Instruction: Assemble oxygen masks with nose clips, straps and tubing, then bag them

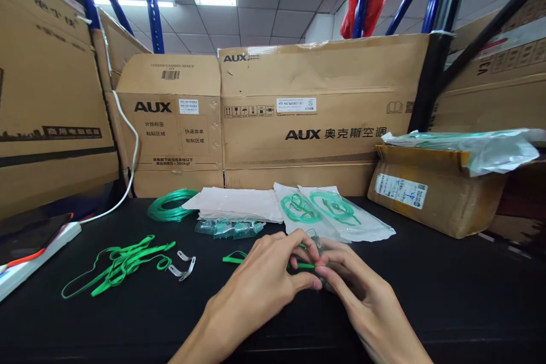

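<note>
My left hand (273, 270) and my right hand (347, 278) meet over the black table (447, 296), both pinched on a green elastic strap (234, 259) that trails out to the left. Under my right fingers sits a small clear part, mostly hidden. To the left lie a heap of green straps (121, 264) and two small metal clips (183, 266). Behind my hands are clear mask pieces (228, 228), a stack of white bags (236, 205) and two sealed bags with green tubing (328, 210). A coil of green tubing (168, 205) lies further left.
Large AUX cardboard boxes (315, 119) wall off the back of the table. An open carton (430, 190) with plastic bags on top stands at the right. A white cable (130, 165) hangs at the left, above a white power strip (38, 256).
</note>
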Available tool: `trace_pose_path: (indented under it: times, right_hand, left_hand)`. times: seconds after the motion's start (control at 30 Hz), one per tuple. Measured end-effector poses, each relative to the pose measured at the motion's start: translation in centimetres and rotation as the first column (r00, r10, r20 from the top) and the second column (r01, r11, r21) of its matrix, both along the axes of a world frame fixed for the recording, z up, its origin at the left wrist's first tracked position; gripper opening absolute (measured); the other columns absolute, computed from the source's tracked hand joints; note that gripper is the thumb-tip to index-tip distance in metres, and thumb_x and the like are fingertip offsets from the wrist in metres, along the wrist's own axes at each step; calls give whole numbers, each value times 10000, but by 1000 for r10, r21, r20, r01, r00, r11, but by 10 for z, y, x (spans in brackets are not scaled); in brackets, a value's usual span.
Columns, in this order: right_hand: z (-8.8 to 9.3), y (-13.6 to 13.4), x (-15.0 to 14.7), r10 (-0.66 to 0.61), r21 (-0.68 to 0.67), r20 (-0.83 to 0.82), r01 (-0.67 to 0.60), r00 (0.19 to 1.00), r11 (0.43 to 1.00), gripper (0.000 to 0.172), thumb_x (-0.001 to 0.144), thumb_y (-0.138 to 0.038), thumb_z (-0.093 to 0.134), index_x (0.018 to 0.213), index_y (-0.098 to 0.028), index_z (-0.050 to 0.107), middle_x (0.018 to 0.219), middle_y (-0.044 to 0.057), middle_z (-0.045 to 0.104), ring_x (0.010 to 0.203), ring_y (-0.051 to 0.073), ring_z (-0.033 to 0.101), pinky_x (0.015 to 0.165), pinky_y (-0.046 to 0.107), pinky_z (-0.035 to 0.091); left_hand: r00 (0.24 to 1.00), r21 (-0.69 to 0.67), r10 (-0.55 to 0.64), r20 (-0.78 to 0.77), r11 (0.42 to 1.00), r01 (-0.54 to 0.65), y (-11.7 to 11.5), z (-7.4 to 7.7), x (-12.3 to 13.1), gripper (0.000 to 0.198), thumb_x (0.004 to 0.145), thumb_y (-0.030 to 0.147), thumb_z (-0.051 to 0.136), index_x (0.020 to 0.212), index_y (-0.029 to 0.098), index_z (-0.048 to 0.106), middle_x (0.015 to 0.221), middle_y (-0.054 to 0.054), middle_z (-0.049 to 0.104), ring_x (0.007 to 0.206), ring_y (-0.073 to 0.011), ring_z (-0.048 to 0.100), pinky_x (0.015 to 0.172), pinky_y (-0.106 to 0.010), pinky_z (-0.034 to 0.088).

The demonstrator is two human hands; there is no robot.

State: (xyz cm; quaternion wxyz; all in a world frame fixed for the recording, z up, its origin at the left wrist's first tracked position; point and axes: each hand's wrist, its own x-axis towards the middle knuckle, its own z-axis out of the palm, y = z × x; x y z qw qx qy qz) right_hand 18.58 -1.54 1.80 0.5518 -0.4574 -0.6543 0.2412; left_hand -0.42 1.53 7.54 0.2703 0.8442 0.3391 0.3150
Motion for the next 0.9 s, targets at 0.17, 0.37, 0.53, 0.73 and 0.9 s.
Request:
trace_pose_path:
  times: [0.17, 0.37, 0.53, 0.73, 0.9]
  right_hand:
    - [-3, -2, 2, -91, 119, 119, 77, 989, 990, 184, 1007, -371, 597, 941, -288, 747, 1348, 72, 626, 1223, 276, 659, 772, 264, 605]
    - [0, -4, 0, -129, 182, 115, 107, 985, 977, 163, 998, -320, 607, 936, -286, 754, 1340, 73, 637, 1143, 255, 720, 723, 220, 632]
    - [0, -6, 3, -128, 177, 111, 107, 986, 978, 165, 1012, -318, 595, 950, -288, 745, 1387, 71, 618, 1207, 269, 688, 796, 243, 644]
    - [3, -9, 3, -153, 222, 121, 123, 981, 967, 140, 1011, -296, 605, 937, -291, 723, 1358, 67, 643, 1188, 264, 693, 758, 235, 641]
    - [2, -10, 4, -206, 293, 149, 155, 967, 943, 128, 1013, -273, 606, 933, -280, 705, 1379, 68, 645, 1220, 256, 688, 876, 255, 628]
  left_hand:
    - [1000, 42, 5, -16, 999, -4, -1, 0, 1, 197, 884, 233, 797, 1013, 301, 664, 997, 75, 699, 960, -163, 633, 863, -257, 433]
    - [1000, 102, -15, -24, 995, 18, -3, 0, 0, 212, 915, 202, 763, 1048, 324, 653, 1035, 105, 689, 989, -142, 603, 903, -234, 391]
    - [999, 132, -25, -31, 991, 29, -3, 0, 1, 229, 926, 200, 746, 1087, 332, 650, 1077, 94, 700, 1030, -156, 597, 934, -251, 392]
    - [1000, 170, -12, 4, 985, 11, -5, 0, 2, 217, 921, 198, 731, 1087, 326, 675, 1048, 65, 720, 1065, -186, 608, 935, -273, 426]
    - [999, 254, 2, 43, 967, -13, -7, 0, 6, 290, 854, 94, 706, 1052, 304, 681, 1016, 58, 723, 1003, -184, 634, 937, -310, 434]
